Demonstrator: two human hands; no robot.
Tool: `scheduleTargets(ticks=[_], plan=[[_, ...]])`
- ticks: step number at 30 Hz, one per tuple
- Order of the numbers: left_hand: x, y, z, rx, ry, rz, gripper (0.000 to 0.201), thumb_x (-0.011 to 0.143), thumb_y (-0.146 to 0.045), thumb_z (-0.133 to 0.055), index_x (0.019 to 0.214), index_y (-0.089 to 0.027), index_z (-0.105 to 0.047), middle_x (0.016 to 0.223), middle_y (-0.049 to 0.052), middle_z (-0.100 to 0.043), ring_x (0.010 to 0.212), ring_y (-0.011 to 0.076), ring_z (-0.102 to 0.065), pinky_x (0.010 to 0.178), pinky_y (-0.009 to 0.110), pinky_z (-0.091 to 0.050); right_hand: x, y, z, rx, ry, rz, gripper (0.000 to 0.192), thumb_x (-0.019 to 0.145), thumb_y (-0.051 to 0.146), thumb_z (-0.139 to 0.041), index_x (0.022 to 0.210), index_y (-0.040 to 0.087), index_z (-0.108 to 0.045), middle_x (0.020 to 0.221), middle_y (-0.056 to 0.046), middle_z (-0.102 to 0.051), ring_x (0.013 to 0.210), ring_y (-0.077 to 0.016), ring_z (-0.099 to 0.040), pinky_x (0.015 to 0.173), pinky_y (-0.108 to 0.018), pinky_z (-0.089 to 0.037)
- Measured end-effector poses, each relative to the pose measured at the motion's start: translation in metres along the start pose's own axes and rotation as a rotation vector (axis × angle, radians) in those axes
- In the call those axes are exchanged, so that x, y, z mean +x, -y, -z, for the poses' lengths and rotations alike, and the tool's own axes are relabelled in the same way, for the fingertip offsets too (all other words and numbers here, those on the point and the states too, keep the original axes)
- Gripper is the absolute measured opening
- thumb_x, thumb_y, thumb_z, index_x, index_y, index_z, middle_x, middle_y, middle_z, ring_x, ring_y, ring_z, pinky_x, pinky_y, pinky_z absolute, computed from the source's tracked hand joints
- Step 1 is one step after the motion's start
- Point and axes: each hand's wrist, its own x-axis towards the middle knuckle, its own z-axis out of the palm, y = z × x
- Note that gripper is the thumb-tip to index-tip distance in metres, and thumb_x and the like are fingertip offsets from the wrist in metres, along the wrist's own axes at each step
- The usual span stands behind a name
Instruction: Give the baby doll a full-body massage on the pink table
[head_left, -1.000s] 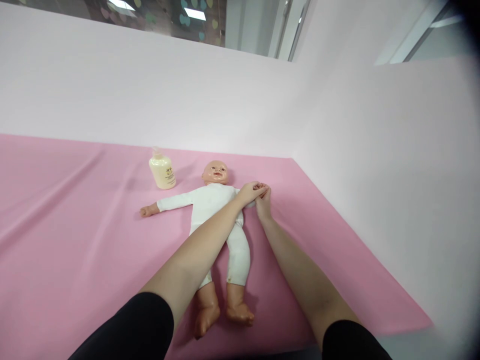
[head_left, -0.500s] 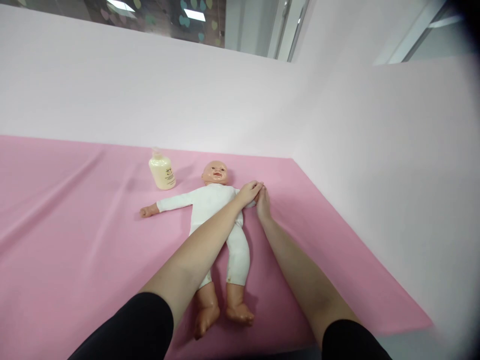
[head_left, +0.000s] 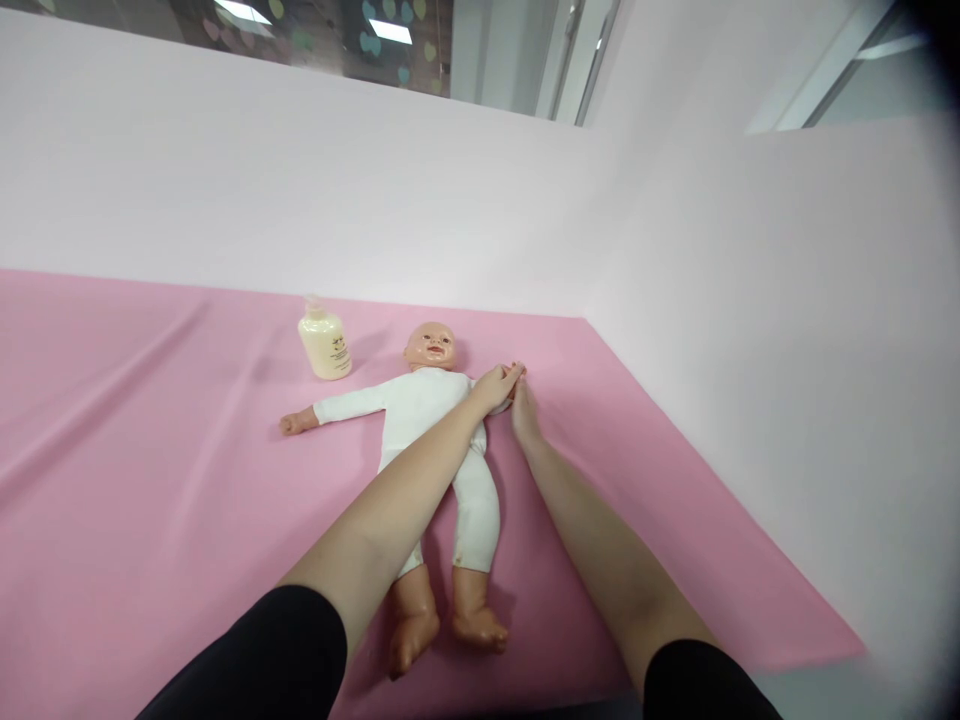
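A baby doll (head_left: 420,410) in a white bodysuit lies face up on the pink sheet (head_left: 150,480), head toward the far wall, one arm stretched out to the left. My left hand (head_left: 491,387) reaches across the doll's chest and closes over its other arm. My right hand (head_left: 523,413) meets it from the right side, fingers wrapped on the same arm near the doll's hand. That arm is mostly hidden under my hands. Both my forearms are bare below black sleeves.
A cream lotion bottle (head_left: 324,343) with a pump stands upright just left of the doll's head. Pale pink walls (head_left: 750,330) rise behind and to the right of the sheet. The sheet's near right edge (head_left: 847,640) ends close to the wall.
Both hands have slid a little inward along the doll's arm, toward its shoulder. The doll's own fingers, visible a second ago past my hands, are covered now.
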Motion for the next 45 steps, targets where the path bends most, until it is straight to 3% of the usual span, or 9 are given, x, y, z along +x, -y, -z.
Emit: scheduleTargets(ticks=[3, 12, 20, 26, 32, 35, 45], plan=[[-0.001, -0.002, 0.001, 0.066, 0.04, -0.02, 0.057, 0.089, -0.057, -0.026, 0.07, -0.015, -0.06, 0.073, 0.01, -0.066, 0.082, 0.0235, -0.062, 0.08, 0.033, -0.042, -0.002, 0.004, 0.0, -0.021, 0.013, 0.007, 0.045, 0.091, 0.049, -0.034, 0.118, 0.021, -0.058, 0.128, -0.004, -0.056, 0.124, -0.0156, -0.047, 0.112, -0.039, -0.027], [0.002, -0.001, 0.0, 0.124, 0.054, -0.025, 0.06, 0.092, -0.048, -0.019, 0.083, -0.013, -0.066, 0.086, 0.014, -0.069, 0.093, 0.0242, -0.062, 0.087, 0.033, -0.042, -0.003, 0.008, 0.004, -0.083, -0.071, -0.021, 0.051, 0.091, 0.051, -0.028, 0.112, 0.018, -0.061, 0.117, -0.008, -0.064, 0.116, -0.0189, -0.054, 0.107, -0.04, -0.032], [-0.003, -0.006, 0.004, 0.066, 0.035, -0.038, 0.058, 0.094, -0.043, -0.018, 0.088, -0.012, -0.067, 0.093, 0.014, -0.069, 0.099, 0.0219, -0.061, 0.092, 0.032, -0.041, -0.007, 0.007, -0.001, -0.146, 0.01, 0.094, 0.06, 0.088, 0.052, -0.034, 0.134, 0.015, -0.037, 0.143, -0.012, -0.039, 0.133, -0.0168, -0.034, 0.112, -0.039, -0.024], [0.0, -0.002, 0.002, 0.042, 0.04, -0.059, 0.062, 0.093, -0.046, -0.016, 0.077, -0.012, -0.065, 0.079, 0.012, -0.068, 0.086, 0.021, -0.062, 0.086, 0.032, -0.043, -0.007, 0.012, 0.002, -0.111, -0.05, 0.083, 0.051, 0.089, 0.051, -0.033, 0.123, 0.019, -0.052, 0.132, -0.009, -0.053, 0.125, -0.0167, -0.046, 0.109, -0.039, -0.029], [0.0, 0.0, 0.002, 0.034, 0.14, -0.115, 0.051, 0.083, -0.058, -0.041, 0.074, -0.013, -0.064, 0.07, 0.004, -0.064, 0.072, 0.0177, -0.059, 0.074, 0.028, -0.044, -0.004, 0.01, 0.005, -0.124, -0.057, 0.15, 0.049, 0.092, 0.044, -0.024, 0.109, 0.018, -0.062, 0.126, -0.007, -0.058, 0.126, -0.0139, -0.045, 0.111, -0.037, -0.026], [-0.002, -0.001, 0.003, 0.028, 0.152, -0.113, 0.043, 0.076, -0.055, -0.054, 0.077, -0.013, -0.064, 0.071, 0.002, -0.063, 0.072, 0.0168, -0.057, 0.07, 0.026, -0.044, -0.003, 0.008, 0.006, -0.118, -0.073, 0.144, 0.048, 0.091, 0.043, -0.026, 0.108, 0.018, -0.063, 0.122, -0.006, -0.061, 0.12, -0.0147, -0.05, 0.108, -0.038, -0.032], [-0.003, -0.003, 0.004, 0.039, 0.101, -0.12, 0.03, 0.07, -0.044, -0.062, 0.068, -0.014, -0.058, 0.063, -0.002, -0.055, 0.062, 0.0131, -0.052, 0.063, 0.025, -0.041, 0.0, 0.003, 0.008, -0.089, -0.111, 0.098, 0.034, 0.085, 0.038, -0.039, 0.097, 0.018, -0.064, 0.102, -0.006, -0.068, 0.096, -0.0182, -0.061, 0.091, -0.036, -0.044]])
